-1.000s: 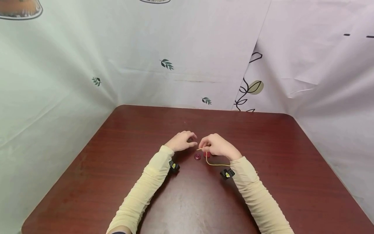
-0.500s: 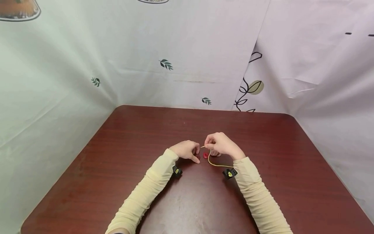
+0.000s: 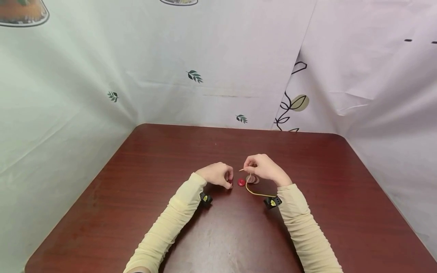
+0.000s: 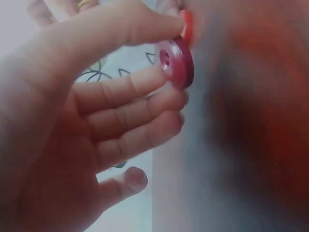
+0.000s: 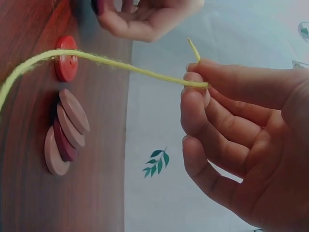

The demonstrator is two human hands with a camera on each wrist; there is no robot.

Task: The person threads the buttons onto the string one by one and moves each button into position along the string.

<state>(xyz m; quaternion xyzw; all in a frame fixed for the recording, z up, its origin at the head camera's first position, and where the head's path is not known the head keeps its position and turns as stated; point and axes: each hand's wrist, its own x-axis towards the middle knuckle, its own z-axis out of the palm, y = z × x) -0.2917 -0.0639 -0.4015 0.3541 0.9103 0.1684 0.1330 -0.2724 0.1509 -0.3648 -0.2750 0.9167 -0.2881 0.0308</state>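
Observation:
Between thumb and fingers my left hand [image 3: 217, 174] pinches a dark red button [image 4: 175, 63], its holes showing in the left wrist view. My right hand [image 3: 263, 167] pinches a yellow cord [image 5: 130, 69] close to its end; a short tip sticks up past the thumb. From there the cord hangs down and runs towards the right wrist. A bright red button [image 3: 241, 182] lies on the table between the two hands. Beside it, below my right hand, several pink and dark red buttons [image 5: 72, 118] lean on one another in an overlapping row.
The dark red wooden table [image 3: 164, 151] has rounded far corners. Pale cloth with leaf prints [image 3: 194, 76] hangs behind it and at both sides. A small black wrist camera [image 3: 272, 202] sits on each sleeved wrist.
My left hand has come down onto the dark red button and now pinches it. My right hand has shifted slightly right with the cord, uncovering the bright red button and the row beside it.

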